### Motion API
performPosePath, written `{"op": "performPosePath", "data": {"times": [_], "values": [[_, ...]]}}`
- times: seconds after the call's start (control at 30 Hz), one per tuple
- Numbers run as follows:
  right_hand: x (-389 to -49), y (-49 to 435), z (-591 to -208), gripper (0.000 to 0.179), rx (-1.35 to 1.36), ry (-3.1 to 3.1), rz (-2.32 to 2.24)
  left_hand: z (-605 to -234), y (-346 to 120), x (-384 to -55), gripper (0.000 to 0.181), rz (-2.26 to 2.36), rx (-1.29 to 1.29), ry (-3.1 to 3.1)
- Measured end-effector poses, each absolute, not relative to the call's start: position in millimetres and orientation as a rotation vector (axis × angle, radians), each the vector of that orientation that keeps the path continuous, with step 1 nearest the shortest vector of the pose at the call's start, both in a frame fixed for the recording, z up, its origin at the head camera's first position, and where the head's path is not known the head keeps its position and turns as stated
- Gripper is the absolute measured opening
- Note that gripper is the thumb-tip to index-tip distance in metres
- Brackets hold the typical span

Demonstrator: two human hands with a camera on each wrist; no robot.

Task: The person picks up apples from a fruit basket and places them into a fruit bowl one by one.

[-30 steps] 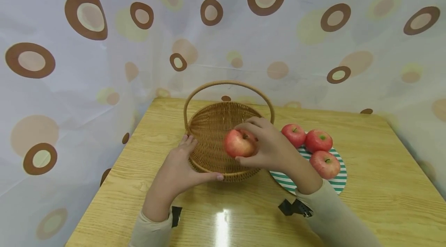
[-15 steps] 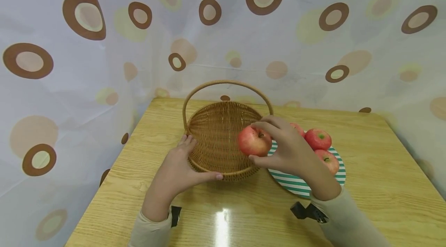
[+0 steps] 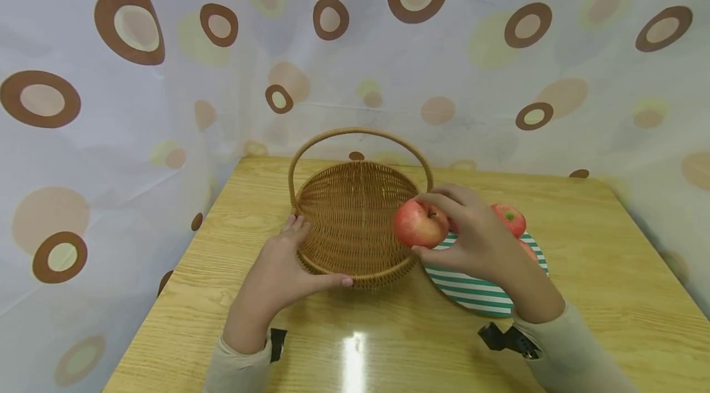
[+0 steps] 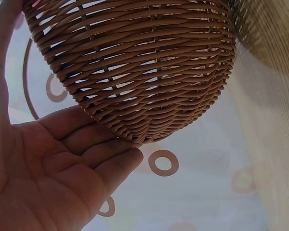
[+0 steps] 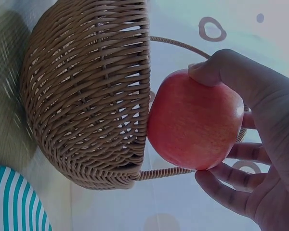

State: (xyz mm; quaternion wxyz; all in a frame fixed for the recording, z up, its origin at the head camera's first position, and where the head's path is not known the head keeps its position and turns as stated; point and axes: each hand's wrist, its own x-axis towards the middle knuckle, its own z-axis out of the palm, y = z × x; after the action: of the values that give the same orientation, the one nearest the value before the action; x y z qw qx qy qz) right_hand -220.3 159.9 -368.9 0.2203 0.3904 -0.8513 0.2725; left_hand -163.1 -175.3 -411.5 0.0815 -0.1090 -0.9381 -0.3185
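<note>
My right hand holds a red apple between thumb and fingertips, over the right edge of the wicker basket. In the right wrist view the apple overlaps the basket's rim, stem side hidden. The left hand rests spread against the basket's near left, its thumb along the front rim. Seen from the left wrist, that hand's fingers lie fairly straight along the woven side. No fruit shows inside the basket. Right of it, a green-and-white striped plate bears more apples, partly covered by my right hand and forearm.
The basket's tall arched handle stands upright across its middle. Everything sits on a light wooden table. A white curtain with brown ring patterns encloses the back and sides.
My right hand has carried the apple rightward, from over the basket's middle to its right edge near the plate, covering more of the other apples. The left hand has stayed at the basket.
</note>
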Motion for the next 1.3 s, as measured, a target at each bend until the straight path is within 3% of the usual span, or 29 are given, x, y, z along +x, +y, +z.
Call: {"op": "performPosePath", "data": {"times": [1.3], "values": [[-232.3, 227.3, -416.9, 0.067, 0.864, -2.586, 0.637, -412.6, -176.4, -164.7, 0.131, -0.96, -0.311, -2.83]]}}
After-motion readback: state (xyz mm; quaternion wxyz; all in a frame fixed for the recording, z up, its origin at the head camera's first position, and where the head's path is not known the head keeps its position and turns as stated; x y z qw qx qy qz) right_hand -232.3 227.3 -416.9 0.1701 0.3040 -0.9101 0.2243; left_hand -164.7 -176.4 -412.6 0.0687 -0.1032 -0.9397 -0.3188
